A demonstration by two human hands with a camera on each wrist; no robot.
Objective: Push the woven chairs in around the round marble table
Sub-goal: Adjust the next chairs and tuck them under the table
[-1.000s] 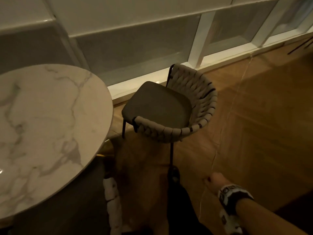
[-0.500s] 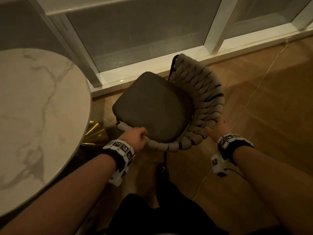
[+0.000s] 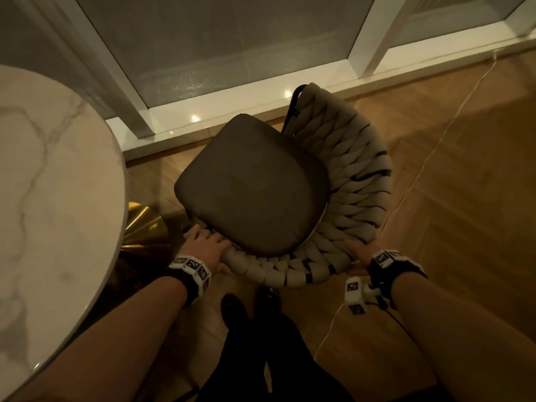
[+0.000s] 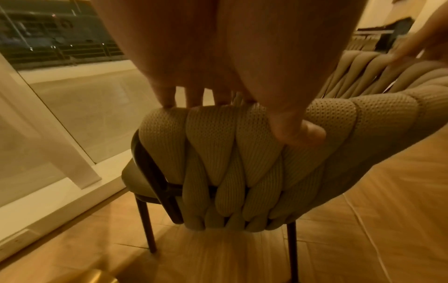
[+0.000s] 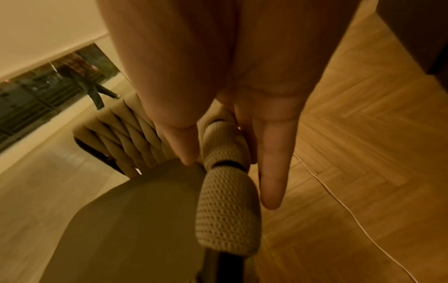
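both my hands clamp woven chair (image 3: pixel 342 181) backrest: left hand (image 3: pixel 207 248), right hand (image 3: pixel 358 252). risk: seat swings toward 9 o'clock, knocks marble table (image 3: pixel 58 175) edge or brass base (image 3: pixel 142 224).

Beige woven chair (image 3: pixel 342 175) with dark grey seat (image 3: pixel 249 187) — white grey-veined marble table (image 3: pixel 52 181), herringbone wood floor (image 3: pixel 464 181).

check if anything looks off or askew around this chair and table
The woven chair stands apart from the marble table, its seat angled toward the window frame. A thin white cord trails loose across the wooden floor beside it.
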